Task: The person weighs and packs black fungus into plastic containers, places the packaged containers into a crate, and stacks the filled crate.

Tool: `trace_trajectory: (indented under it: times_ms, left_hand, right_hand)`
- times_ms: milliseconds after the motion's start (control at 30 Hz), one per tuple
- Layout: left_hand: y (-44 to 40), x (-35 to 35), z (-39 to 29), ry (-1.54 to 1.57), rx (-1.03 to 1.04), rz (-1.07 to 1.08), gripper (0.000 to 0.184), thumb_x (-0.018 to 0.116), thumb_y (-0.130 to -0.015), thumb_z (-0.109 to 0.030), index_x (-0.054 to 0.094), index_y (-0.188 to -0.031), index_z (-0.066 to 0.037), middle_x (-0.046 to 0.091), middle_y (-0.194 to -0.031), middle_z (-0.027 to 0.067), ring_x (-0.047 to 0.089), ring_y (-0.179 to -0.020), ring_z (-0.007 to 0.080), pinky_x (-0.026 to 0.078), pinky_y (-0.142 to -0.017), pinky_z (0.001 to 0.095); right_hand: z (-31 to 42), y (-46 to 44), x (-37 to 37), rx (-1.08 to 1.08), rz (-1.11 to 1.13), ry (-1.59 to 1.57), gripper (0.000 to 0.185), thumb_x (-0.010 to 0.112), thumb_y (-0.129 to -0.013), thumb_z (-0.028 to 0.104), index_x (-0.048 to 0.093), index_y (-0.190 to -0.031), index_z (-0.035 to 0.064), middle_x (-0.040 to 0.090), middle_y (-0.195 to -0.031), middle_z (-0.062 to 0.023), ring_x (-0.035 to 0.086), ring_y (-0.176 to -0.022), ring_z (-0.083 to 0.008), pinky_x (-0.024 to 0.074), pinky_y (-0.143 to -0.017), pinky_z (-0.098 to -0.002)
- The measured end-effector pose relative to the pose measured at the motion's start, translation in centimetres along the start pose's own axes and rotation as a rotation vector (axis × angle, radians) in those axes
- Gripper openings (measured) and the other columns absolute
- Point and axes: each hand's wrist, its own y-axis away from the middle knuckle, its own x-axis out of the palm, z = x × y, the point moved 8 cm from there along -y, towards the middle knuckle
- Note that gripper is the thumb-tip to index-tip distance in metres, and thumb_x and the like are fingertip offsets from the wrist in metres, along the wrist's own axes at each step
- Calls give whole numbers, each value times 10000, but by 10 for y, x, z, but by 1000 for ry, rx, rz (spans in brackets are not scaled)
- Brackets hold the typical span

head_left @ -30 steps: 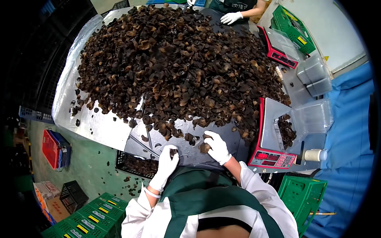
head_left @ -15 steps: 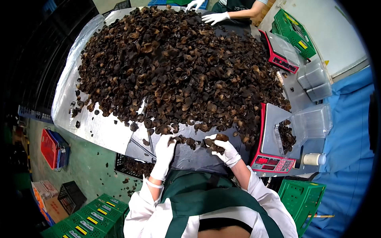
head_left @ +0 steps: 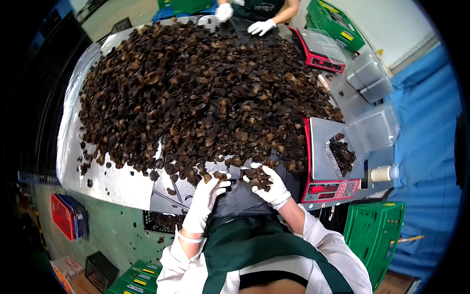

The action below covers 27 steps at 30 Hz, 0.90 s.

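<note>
A broad heap of dark brown, curled wood ear mushrooms (head_left: 205, 98) covers most of the table. In white gloves, both my hands are at its near edge, over the dark table covering. My left hand (head_left: 208, 193) has its fingers bent around a few mushroom pieces (head_left: 220, 175), partly hidden by the glove. A small cluster of mushrooms (head_left: 258, 179) lies in my right hand (head_left: 274, 187), which is curled around it with the thumb on top. A narrow gap separates the two hands.
Right of my hands stands a red-framed scale (head_left: 320, 152) bearing a clear tub of mushrooms (head_left: 341, 156), its lid open. A second scale (head_left: 320, 51), stacked clear tubs (head_left: 368, 76) and a white bottle (head_left: 384, 173) are farther along. Opposite, a co-worker's gloved hand (head_left: 262, 27) rests near the heap.
The view has shifted, and the table sits lower and farther left. My left fingers have turned inward around pieces. My right hand has tilted upward, still holding its cluster. The co-worker's hands have moved.
</note>
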Motion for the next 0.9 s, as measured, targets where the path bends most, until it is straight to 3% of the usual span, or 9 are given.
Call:
trace_trajectory:
  times_ms: [67,233,367,467,633,700,767,833,900]
  left_hand:
    - [-7,14,4,-5,-48,5,290,584,-927,-232,571,-1115,-12,647,-1104,117,648,-926,190,498,-744,261]
    - [-17,57,11,33,12,-25,245,595,-924,-220,560,-1119,-78,623,-1129,54,601,-996,173,506,-829,342]
    - [-35,73,33,86,-15,25,166,616,-909,-177,560,-1039,-89,617,-1042,26,601,-968,157,522,-807,345]
    - [-53,112,39,-23,-30,111,182,630,-900,-182,563,-1038,-84,634,-986,40,620,-907,151,534,-758,310]
    - [-69,229,37,-345,54,199,215,609,-914,-199,598,-1034,-20,661,-1034,74,613,-883,135,478,-795,279]
    - [-82,274,38,-544,216,218,208,620,-903,-200,620,-909,8,678,-895,75,605,-798,131,474,-718,293]
    - [-117,290,59,-866,375,206,211,648,-877,-205,626,-902,4,661,-795,103,614,-747,180,475,-691,307]
    - [-129,331,69,-994,577,295,222,669,-855,-208,629,-941,-7,636,-781,142,619,-739,255,481,-687,326]
    - [-146,349,89,-1138,859,354,271,682,-802,-172,619,-1011,-11,599,-1039,170,565,-975,335,437,-875,406]
  right_hand:
    - [1,5,-1,-13,127,-98,422,419,-989,294,445,-1334,54,467,-1352,-203,506,-1190,-389,568,-794,-430]
    - [18,35,15,-183,-131,182,445,364,-1009,356,448,-1345,75,512,-1324,-150,535,-1185,-311,484,-938,-485]
    - [37,49,13,-214,-48,69,471,355,-1006,410,470,-1320,78,503,-1348,-145,531,-1192,-323,466,-953,-493]
    - [65,65,12,-237,103,-60,478,360,-997,448,502,-1285,94,539,-1315,-130,563,-1152,-310,507,-876,-471]
    - [158,132,13,-448,-91,88,525,354,-989,479,520,-1260,62,618,-1196,-133,625,-1040,-269,550,-687,-370]
    - [204,163,23,-577,-36,212,477,366,-997,454,512,-1271,91,641,-1146,-106,649,-950,-218,540,-693,-349]
    - [243,189,27,-702,-289,220,462,398,-993,439,532,-1250,79,658,-1090,-107,657,-871,-199,544,-686,-337]
    - [279,194,-3,-679,-245,358,444,455,-973,443,585,-1185,74,665,-1055,-77,661,-852,-182,547,-640,-324]
    - [294,194,-21,-674,-356,289,425,493,-962,427,588,-1183,77,665,-1047,-68,663,-865,-189,556,-669,-328]
